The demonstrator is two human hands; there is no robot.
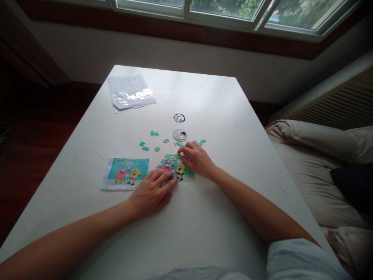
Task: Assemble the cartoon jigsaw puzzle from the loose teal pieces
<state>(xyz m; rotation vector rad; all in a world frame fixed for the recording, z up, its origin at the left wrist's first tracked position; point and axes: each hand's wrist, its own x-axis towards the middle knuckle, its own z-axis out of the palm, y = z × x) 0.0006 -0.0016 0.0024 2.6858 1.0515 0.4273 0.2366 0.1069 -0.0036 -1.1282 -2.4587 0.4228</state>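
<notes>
A partly assembled jigsaw puzzle [180,171] of cartoon figures lies on the white table, its left and upper edges uneven. My left hand [153,190] rests flat at its lower left corner, fingers stretched out over the edge and covering part of it. At the upper edge, the bent thumb and fingers of my right hand [198,158] come together on a small puzzle piece, mostly hidden by the fingertips. Loose turquoise pieces lie beyond the puzzle, among them a joined pair [154,133], a single piece [157,149] and a cluster [201,142] behind my right hand.
Left of the puzzle is a printed reference picture [126,173] in a clear sleeve. A plastic bag with paper [132,93] lies at the far left. Two round fittings, a hole [179,118] and a grey cap [180,135], sit mid-table. A beige sofa [305,163] stands right.
</notes>
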